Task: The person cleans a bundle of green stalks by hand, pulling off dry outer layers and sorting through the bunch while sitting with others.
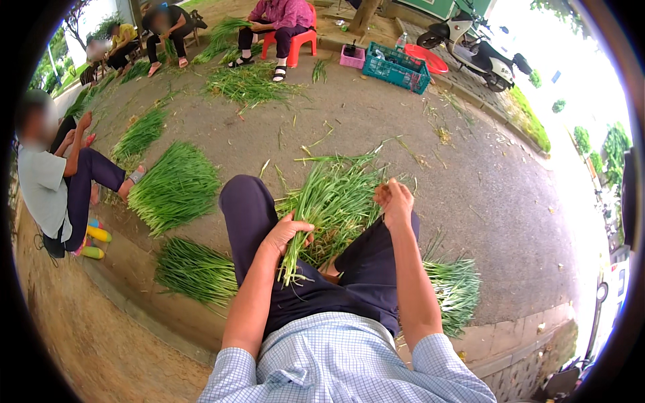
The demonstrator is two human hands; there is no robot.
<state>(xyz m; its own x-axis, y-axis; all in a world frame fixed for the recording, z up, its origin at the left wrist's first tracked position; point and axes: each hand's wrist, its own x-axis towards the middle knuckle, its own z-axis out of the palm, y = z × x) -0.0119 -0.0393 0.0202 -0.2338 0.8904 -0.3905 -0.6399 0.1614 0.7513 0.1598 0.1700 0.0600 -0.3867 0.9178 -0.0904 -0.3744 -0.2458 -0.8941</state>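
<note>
My left hand (287,233) is closed round a bunch of garlic chives (295,254), over my left thigh. Their pale root ends point down toward my lap and the green leaves fan away from me. Beyond it, between my knees, a loose heap of chives (346,185) lies on the ground with yellowish scraps. My right hand (395,199) is held above my right knee, just right of the heap. Its fingers are curled together; whatever may be in them is too small to make out.
Neat chive piles lie at left (176,188), near left (195,270) and right (453,292). A person (50,174) sits at left; another on a red chair (295,43) works beyond. A teal crate (396,69), pink basket (352,56), red basin (427,59) and scooter (474,54) stand far right.
</note>
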